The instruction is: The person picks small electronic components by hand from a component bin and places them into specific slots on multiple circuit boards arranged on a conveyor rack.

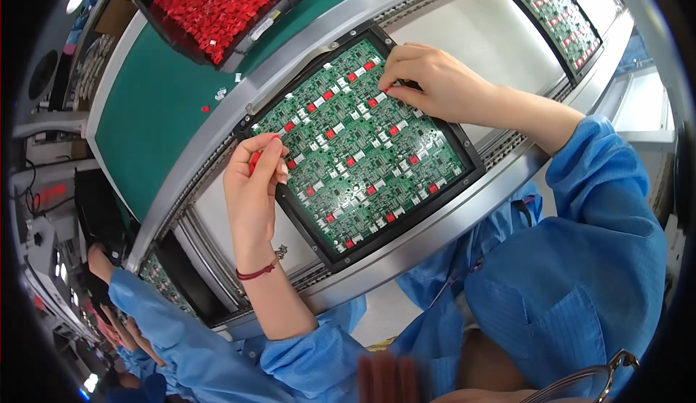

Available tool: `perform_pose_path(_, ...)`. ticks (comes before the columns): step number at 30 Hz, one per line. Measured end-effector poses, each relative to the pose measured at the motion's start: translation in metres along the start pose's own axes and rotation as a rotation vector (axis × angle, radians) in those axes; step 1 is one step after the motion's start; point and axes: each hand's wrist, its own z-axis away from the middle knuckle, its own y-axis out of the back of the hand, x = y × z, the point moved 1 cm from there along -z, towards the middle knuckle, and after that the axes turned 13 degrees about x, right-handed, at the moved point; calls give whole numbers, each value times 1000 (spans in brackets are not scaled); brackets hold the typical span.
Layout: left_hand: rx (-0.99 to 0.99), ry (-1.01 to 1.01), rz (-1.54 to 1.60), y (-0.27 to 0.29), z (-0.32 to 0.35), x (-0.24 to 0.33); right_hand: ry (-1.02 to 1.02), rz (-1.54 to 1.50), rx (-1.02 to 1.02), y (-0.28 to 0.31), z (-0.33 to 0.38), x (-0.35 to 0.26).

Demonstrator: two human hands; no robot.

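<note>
A green circuit board panel (428,142) sits in a black frame (308,232) in front of me, dotted with white and red connectors. My right hand (438,84) is over its upper right part, thumb and index finger pinched on a small red connector (387,91) at the board surface. My left hand (250,182) is at the panel's left edge. Its fingers are curled around several red connectors (255,159), partly hidden by the fingers.
A black bin (239,53) full of red connectors (210,7) stands on the green bench (138,134). Loose white connectors (221,94) lie below it. The frame rests on a conveyor with metal rails (413,240). Another framed panel (558,18) is at upper right. A co-worker's blue sleeve (156,309) is at left.
</note>
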Motion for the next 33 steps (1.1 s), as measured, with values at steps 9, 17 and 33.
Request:
perform_pose_path(9, 153, -280, -479, -8, 13, -2, 2, -46, -10, -1, -3, 0)
perform_pose_path(17, 167, -463, -863, -16, 17, -3, -41, -47, -89, 3, -4, 6)
perform_pose_path(33, 165, -660, -1062, -25, 21, -12, -7, -37, -156, 11, -9, 4)
